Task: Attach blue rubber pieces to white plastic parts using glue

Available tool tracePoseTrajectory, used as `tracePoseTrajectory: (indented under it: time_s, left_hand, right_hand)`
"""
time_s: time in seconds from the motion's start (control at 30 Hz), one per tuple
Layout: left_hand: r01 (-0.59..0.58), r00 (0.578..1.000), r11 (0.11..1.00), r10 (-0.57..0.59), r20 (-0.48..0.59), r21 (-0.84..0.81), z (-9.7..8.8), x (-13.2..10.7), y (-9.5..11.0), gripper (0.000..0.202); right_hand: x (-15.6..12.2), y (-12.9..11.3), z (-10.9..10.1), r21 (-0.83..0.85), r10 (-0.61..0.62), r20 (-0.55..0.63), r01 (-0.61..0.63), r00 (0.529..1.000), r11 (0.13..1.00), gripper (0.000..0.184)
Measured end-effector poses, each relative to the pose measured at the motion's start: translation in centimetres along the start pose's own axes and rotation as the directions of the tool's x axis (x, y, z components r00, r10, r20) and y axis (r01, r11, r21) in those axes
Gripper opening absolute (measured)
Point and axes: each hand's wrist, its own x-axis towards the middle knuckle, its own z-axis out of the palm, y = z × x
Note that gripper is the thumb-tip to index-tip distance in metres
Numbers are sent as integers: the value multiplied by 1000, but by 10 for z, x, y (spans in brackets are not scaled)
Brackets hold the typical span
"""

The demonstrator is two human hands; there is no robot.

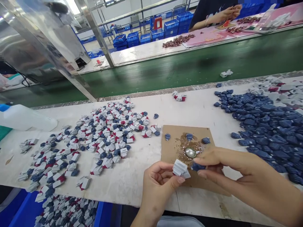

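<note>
My left hand (161,181) pinches a small white and dark-red plastic part (180,169) between thumb and fingers. Close beside it, my right hand (227,167) grips a small dark-blue plastic part (198,166); its fingers partly cover that piece. Whether the two parts touch, I cannot tell. Under both hands lies a brown cardboard sheet (170,151) with a wet brownish patch. On the sheet sit a small round dish of clear shiny liquid (190,152) and several loose blue parts (189,136).
White, red and blue pieces (111,132) are heaped at left, above a blue bin (104,214). A blue pile (258,119) and white parts (286,91) lie at right. A plastic bottle (30,118) lies far left. Beyond the green conveyor (151,75), a co-worker's hands (224,15) handle something.
</note>
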Motion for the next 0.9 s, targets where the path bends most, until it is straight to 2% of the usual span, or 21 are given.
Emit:
tracePoseTrajectory:
  time_s: [0.2,0.3,0.4,0.57,0.63,0.7,0.73,0.77,0.8,0.87,0.9]
  left_hand:
    - [6,1000,1000,-6,-12,17,8,-5,2,30]
    - [-22,998,999,20,55,43,5,-3,0,24]
    - [-45,991,996,35,127,80,5,-3,0,22]
    - [-38,999,995,35,30,91,13,-10,-3,28]
    - [-24,999,993,20,35,115,12,-12,-4,30]
    - [-65,997,972,54,55,225,4,-8,-3,33]
    - [-128,992,931,117,52,342,-4,-5,-1,34]
    - [-210,976,841,212,53,499,-14,-1,2,34]
    - [-289,941,684,330,70,670,-26,4,7,32]
    - [-341,822,214,540,181,915,-53,15,20,32]
    - [-315,755,-26,599,267,949,-65,20,28,35]
  right_hand:
    - [-2,-8,4,141,148,32,-151,988,978,19]
    - [-2,-9,4,176,170,53,-177,984,968,19]
    - [-1,-7,2,208,182,140,-208,973,956,18]
    - [-6,-3,6,320,253,246,-325,936,890,20]
    - [-6,-3,12,370,290,257,-371,922,852,24]
    - [-2,-4,15,382,287,242,-363,927,850,25]
    - [1,-3,14,374,257,224,-326,940,868,25]
    - [4,-1,11,358,221,192,-278,956,891,24]
    - [7,3,7,335,193,142,-231,971,913,24]
    - [8,16,-8,261,209,-4,-200,978,944,27]
    - [5,25,-16,215,248,-83,-226,965,950,29]
